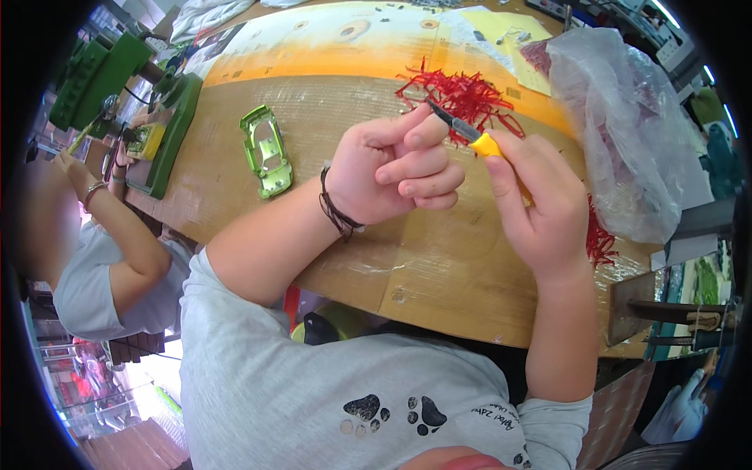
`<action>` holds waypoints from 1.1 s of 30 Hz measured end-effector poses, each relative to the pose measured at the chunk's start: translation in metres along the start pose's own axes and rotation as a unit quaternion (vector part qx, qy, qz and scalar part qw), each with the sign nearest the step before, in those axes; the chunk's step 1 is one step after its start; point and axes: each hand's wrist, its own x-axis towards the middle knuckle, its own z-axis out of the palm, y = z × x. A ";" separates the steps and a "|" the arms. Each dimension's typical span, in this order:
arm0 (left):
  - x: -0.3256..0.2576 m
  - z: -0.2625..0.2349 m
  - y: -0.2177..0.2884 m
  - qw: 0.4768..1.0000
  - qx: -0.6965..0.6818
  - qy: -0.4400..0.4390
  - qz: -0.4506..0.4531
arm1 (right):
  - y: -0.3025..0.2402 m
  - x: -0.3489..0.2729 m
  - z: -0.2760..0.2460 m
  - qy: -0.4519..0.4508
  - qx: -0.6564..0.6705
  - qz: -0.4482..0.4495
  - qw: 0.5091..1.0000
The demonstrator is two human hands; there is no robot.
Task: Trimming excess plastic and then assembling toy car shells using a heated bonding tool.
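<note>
At upper centre, my right hand [547, 200] curls closed round the yellow-handled knife [468, 131]; my left hand [392, 168] half-curls by its tip, holding what I can't tell; a slip might cut it.

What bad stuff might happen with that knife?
The yellow-handled knife in the right hand could slip and nick the left hand, since its tip is so close. Anything tiny that dropped might get lost in the tangled red strips.
</note>
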 end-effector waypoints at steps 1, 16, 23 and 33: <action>0.002 0.001 0.001 1.000 -0.002 0.004 -0.001 | 0.001 0.002 -0.002 0.011 -0.033 0.008 0.999; 0.001 -0.014 -0.007 0.931 0.237 0.277 0.017 | -0.004 -0.031 -0.022 -0.041 -0.119 0.199 0.972; 0.010 -0.009 0.019 0.599 0.785 0.121 0.101 | 0.004 -0.029 -0.026 -0.001 -0.044 0.220 0.974; -0.002 -0.009 -0.014 0.619 0.785 -0.003 0.026 | -0.021 -0.039 0.013 -0.086 0.152 0.221 0.960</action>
